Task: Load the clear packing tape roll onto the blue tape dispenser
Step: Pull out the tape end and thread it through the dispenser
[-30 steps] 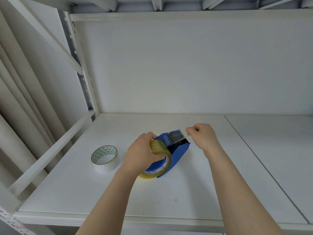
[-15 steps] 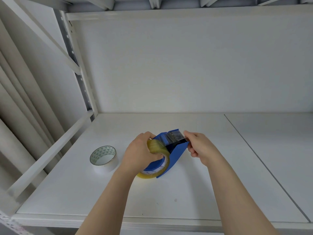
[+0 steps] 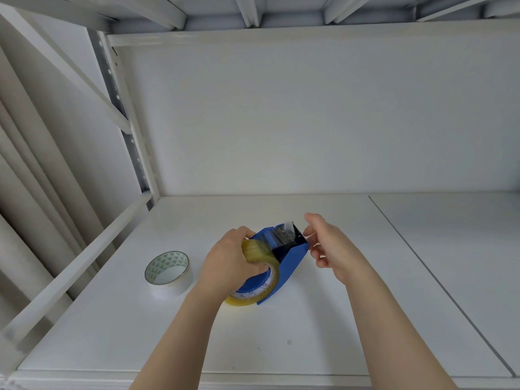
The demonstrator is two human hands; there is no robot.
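One roll point(image 3: 257, 249) on dispenser point(image 3: 289, 263) | left fingers point(image 3: 240, 233) gripping it | right fingers point(image 3: 313, 221) spread alongside

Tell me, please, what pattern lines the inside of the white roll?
The white roll shows green triangles inside; head view.

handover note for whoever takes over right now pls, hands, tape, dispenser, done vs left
Hands: left hand grips the roll and dispenser together; right hand is at the blade, fingers loosely curled, unclear whether it pinches the tape end.
Where: the dispenser stands on the shelf; a white roll lies to its left, apart.
Done: the roll sits mounted in the dispenser, tape led up to the blade.
Left: probably just check the end catches on the teeth, then let go.
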